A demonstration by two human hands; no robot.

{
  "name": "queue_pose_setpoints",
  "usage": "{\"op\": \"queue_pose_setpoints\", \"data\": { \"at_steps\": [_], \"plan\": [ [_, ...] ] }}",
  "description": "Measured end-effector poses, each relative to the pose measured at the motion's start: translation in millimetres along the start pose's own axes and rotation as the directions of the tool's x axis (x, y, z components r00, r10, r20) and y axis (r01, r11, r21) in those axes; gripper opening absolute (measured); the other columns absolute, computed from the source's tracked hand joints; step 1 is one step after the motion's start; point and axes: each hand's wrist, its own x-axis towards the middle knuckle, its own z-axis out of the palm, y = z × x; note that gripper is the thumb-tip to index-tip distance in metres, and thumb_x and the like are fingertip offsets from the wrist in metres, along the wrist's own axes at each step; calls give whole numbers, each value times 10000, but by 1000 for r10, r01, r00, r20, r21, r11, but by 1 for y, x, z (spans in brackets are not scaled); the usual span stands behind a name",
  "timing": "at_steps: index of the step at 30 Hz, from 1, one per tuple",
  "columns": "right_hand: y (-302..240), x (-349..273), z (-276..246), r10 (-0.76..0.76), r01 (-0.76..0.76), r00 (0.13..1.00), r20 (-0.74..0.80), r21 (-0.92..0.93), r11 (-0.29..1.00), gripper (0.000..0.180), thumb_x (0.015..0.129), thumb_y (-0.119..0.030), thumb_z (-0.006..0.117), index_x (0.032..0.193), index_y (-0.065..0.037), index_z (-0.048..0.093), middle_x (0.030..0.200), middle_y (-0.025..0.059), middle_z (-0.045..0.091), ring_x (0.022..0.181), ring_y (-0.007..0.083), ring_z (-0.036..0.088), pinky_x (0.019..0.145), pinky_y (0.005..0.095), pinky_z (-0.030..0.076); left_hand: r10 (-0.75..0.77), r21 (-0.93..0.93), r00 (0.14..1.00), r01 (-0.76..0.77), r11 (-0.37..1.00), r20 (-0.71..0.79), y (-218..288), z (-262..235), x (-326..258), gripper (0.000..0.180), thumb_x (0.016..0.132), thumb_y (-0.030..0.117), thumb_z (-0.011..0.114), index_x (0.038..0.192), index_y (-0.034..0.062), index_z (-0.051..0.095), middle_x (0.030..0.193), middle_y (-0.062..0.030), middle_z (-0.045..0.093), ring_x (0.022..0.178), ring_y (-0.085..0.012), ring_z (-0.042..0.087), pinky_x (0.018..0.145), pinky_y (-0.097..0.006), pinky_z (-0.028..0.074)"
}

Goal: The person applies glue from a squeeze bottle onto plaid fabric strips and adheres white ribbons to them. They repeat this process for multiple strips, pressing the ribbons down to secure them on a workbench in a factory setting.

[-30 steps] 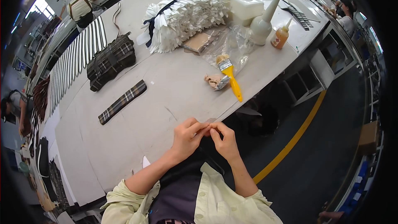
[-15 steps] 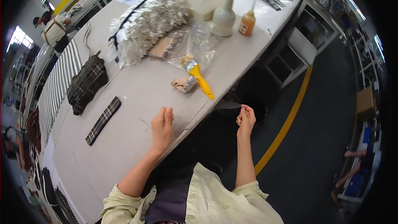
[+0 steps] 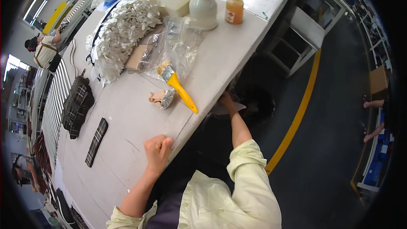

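Fingers of the left hand (image 3: 157, 152) are curled into a loose fist, thumb along the top, close to the edge of the worktop (image 3: 123, 114); nothing shows between them, though a small thing could hide inside. The right hand (image 3: 225, 100) is at about two o'clock from that fist, down past the worktop's edge, and its fingers are too dark and covered to say whether they spread or pinch.

To do this reach well, I judge, the right forearm (image 3: 239, 130) should go down clear of the edge, unhurried, with the gaze on the fingertips (in so much shadow, feel counts as well as sight). The left fist does best well away from the yellow-handled brush (image 3: 180, 90), which lies at one o'clock from it with its handle end near the edge, where it could be nudged.

A thin pale sheet (image 3: 219, 110) shows below the worktop, crossed by the right forearm: one part at seven o'clock from the right fingers, a corner at four. It lies close to them, but I can't make out whether they hold or touch it. At three o'clock from the right hand is a dark round shape (image 3: 260, 101), perhaps a bin. From the left fist, a crumpled wad (image 3: 157, 97) sits at twelve o'clock.
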Motion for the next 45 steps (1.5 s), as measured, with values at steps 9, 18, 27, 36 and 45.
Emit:
{"op": "queue_pose_setpoints", "data": {
  "at_steps": [9, 18, 27, 36, 45],
  "plan": [
    [-17, 8, 53, 237, -236, 971, 22, -41, 971, 269, 785, -123, 636, 1006, 26, 670, 937, 273, 679, 930, 417, 663, 790, 464, 536, 62, 50, 998, -62, 997, -2, 1, 1, -1, 614, 824, 476, 713, 560, 41, 370, 505, -82, 349, 441, -235, 352, 449, -361, 258],
    [-7, -5, 36, 277, -269, 959, -67, 101, 958, 293, 777, -140, 651, 1019, 25, 663, 950, 289, 669, 951, 437, 647, 803, 479, 529, 86, 47, 996, -86, 995, 0, 3, 0, 4, 523, 842, 323, 720, 570, 40, 373, 514, -91, 347, 450, -255, 345, 454, -369, 257],
    [-2, -10, 30, 202, -94, 938, -282, 355, 930, 320, 769, -158, 666, 1033, 23, 655, 963, 304, 659, 972, 457, 632, 816, 495, 523, 77, 62, 995, -73, 995, -63, 7, 1, 3, 455, 855, 208, 702, 569, 33, 393, 508, -131, 354, 432, -285, 347, 447, -388, 269],
    [-56, -121, -44, -134, 144, 943, -304, 10, 990, 198, 810, -57, 640, 1003, -19, 662, 927, 218, 679, 906, 407, 657, 740, 432, 525, 100, 67, 989, -93, 993, -112, 13, 2, 1, 449, 899, 203, 675, 572, 17, 430, 509, -152, 398, 421, -282, 362, 443, -386, 300],
    [-137, -242, -174, 65, 230, 756, -651, 358, 905, 134, 873, -78, 684, 979, 2, 671, 895, 137, 697, 819, 201, 686, 727, 324, 519, 42, -37, 994, -46, 998, -98, 26, -9, -8, 220, 893, 180, 680, 774, 11, 606, 604, -133, 581, 514, -251, 568, 519, -339, 437]
  ]
}}
